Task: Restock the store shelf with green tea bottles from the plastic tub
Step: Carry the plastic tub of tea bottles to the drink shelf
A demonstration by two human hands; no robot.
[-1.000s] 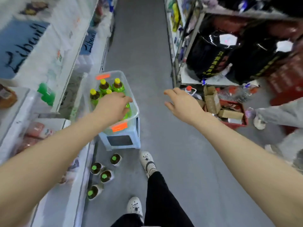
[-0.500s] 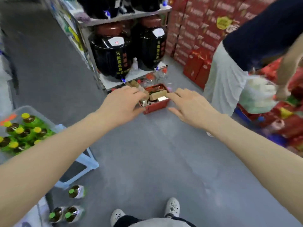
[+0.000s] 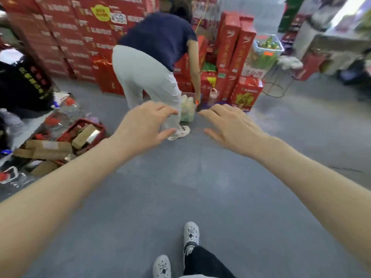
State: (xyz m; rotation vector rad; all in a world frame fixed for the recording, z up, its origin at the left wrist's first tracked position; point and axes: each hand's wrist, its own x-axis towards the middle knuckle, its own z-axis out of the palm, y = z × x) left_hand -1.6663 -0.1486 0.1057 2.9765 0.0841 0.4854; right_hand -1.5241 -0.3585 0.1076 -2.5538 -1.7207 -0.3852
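My left hand (image 3: 144, 125) and my right hand (image 3: 230, 125) are stretched out in front of me over the grey floor, fingers spread, each holding nothing. A clear plastic tub (image 3: 268, 48) with green bottles stands far off at the upper right on a wire stool (image 3: 278, 81). The tub and shelf I was at a moment ago are out of view.
A person in a dark top and white trousers (image 3: 152, 63) bends over right ahead beside stacked red cartons (image 3: 66, 37). A red basket with cardboard boxes (image 3: 84, 133) lies at the left on the floor. My feet (image 3: 190, 235) are at the bottom.
My view has swung right, away from the tub of green tea bottles and the shelf. Both hands stayed out in front and hold nothing; the bending person is now straight ahead.
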